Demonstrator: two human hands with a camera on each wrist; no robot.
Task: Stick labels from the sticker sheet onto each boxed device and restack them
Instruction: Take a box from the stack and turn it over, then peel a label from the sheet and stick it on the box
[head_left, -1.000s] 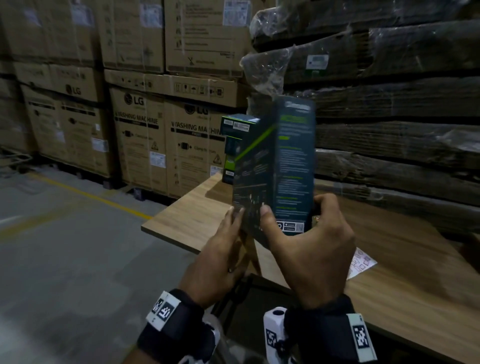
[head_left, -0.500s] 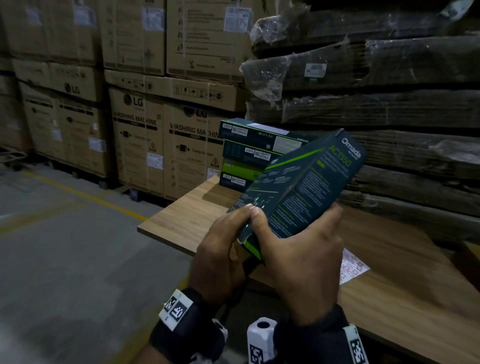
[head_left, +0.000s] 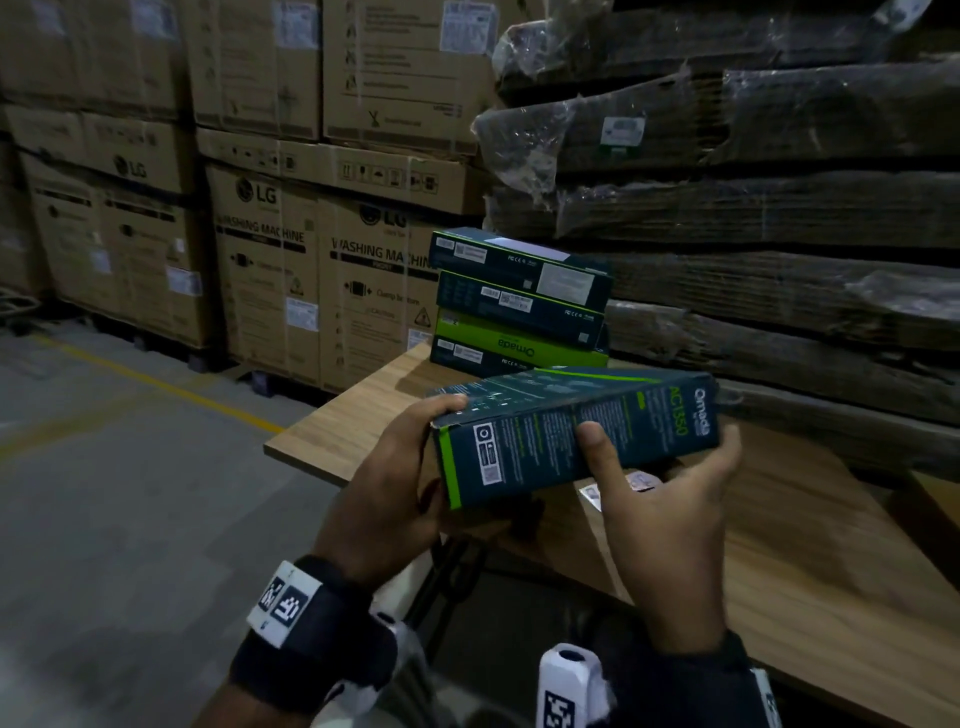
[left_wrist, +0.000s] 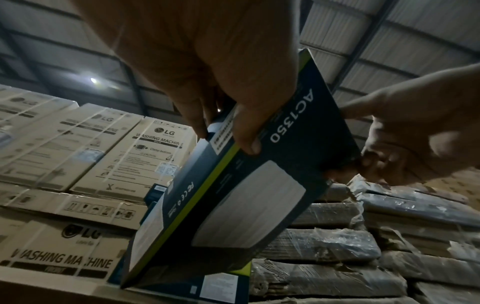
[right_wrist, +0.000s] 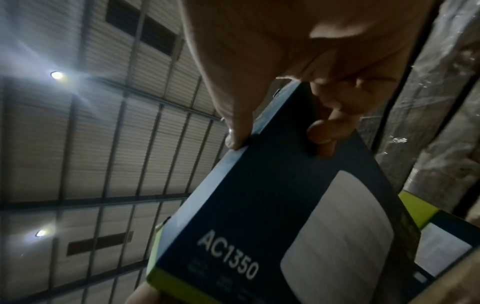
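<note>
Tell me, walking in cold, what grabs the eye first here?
A dark teal cardboard device box marked AC1350, held tilted above the wooden table by the left hand and right hand. Behind it, at the table's far end, stands a stack of matching teal and green boxes. Tall brown washing-machine cartons fill the background left.

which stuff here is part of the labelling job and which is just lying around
Job:
- held device box, gripped by left hand and right hand
- stack of boxes
- sticker sheet
- table

Lying about:
- washing machine cartons
- wrapped cardboard bundles
</note>
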